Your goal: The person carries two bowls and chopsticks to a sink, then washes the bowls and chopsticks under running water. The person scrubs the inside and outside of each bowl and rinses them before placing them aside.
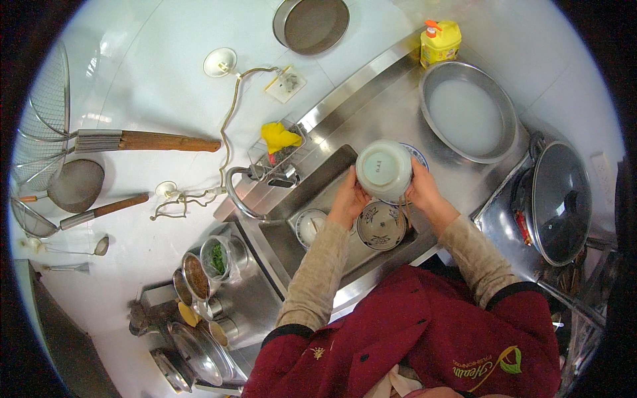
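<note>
Both my hands grip a pale ceramic bowl point(383, 168) over the steel sink, its underside turned up towards me. My left hand point(351, 199) is on its left side, and my right hand point(423, 186) is on its right. Partly hidden behind the bowl is a blue-patterned dish point(417, 154). Inside the sink point(293, 256), a patterned bowl point(380, 226) lies below my hands. Chopsticks point(405, 211) stand near its right rim. A smaller white bowl point(309, 226) sits left of it, partly covered by my left forearm.
A curved faucet point(239, 189) reaches over the sink's left end. A large steel basin point(502, 144) of cloudy liquid and a yellow detergent jug point(443, 42) stand at the upper right. A glass-lidded pan point(562, 204) is at right. Steel containers point(239, 251) crowd the left counter.
</note>
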